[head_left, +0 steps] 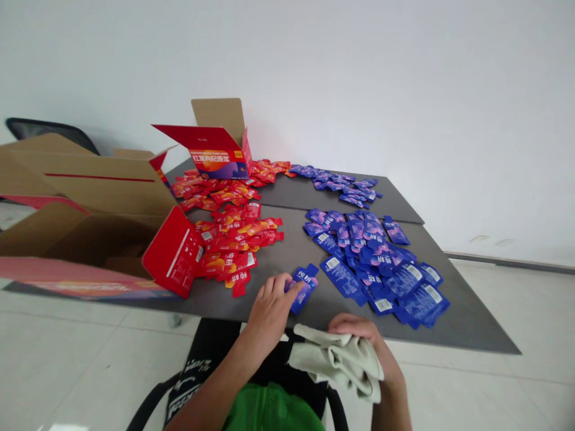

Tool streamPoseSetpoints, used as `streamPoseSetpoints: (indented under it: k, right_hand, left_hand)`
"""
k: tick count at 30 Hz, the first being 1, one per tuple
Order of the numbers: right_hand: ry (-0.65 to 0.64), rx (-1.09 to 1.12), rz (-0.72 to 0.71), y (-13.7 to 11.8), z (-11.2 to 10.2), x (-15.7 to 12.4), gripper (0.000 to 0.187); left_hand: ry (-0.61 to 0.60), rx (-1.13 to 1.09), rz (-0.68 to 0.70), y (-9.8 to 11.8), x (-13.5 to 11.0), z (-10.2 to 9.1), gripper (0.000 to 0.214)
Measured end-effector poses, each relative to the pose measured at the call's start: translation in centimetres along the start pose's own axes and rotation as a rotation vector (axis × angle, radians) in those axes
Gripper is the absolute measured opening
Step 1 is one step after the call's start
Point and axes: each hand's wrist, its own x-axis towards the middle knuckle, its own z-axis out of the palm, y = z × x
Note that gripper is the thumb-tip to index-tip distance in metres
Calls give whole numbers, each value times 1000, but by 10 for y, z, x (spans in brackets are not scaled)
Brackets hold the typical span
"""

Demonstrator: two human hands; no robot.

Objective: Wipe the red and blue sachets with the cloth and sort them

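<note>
Blue sachet (305, 288) gripped by left hand (270, 314), fingers curled round its near end, just off near bench (467, 323) edge. Right hand (354, 328) closed on beige cloth (335, 362). Sachets sorted by colour: blue pile (372, 257) right, red pile (233, 242) left, bare bench between keeps them apart.

We seem to be in a plain packing room. Past our left grip (272, 311) sit a table (287, 254) of packets (359, 257) and big open boxes (90, 191), then a white wall (404, 90), with tile floor (90, 359) below.
</note>
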Motion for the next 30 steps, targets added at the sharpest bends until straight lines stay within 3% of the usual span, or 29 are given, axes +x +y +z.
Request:
streamPoseSetpoints:
  k: [5, 10, 12, 14, 17, 20, 22, 26, 30]
  right_hand:
    - [99, 6, -23, 5, 2, -3, 33]
    - [631, -186, 49, -1, -3, 3, 27]
    - [771, -298, 45, -10, -4, 13, 26]
    - [727, -402, -51, -19, -1, 29, 29]
    - [441, -512, -186, -25, 15, 54, 36]
    - [145, -655, -176, -16, 35, 69, 45]
    - [28, -752, -125, -6, 44, 74, 48]
    - [29, -867, -46, 7, 34, 89, 51]
    - [67, -1029, 35, -3, 11, 112, 55]
  left_hand:
    - [-44, 29, 148, -5, -22, -11, 71]
    - [92, 17, 309, -5, -46, 13, 47]
    - [133, 7, 341, -8, -53, 26, 40]
    - [157, -4, 345, -11, -58, 33, 36]
    - [209, -34, 344, -16, -60, 34, 33]
    - [240, -107, 313, -19, -57, 30, 28]
    - [252, -162, 276, -20, -55, 30, 27]
    - [281, -163, 293, -24, -53, 36, 29]
    - [266, -127, 297, -27, -53, 37, 29]
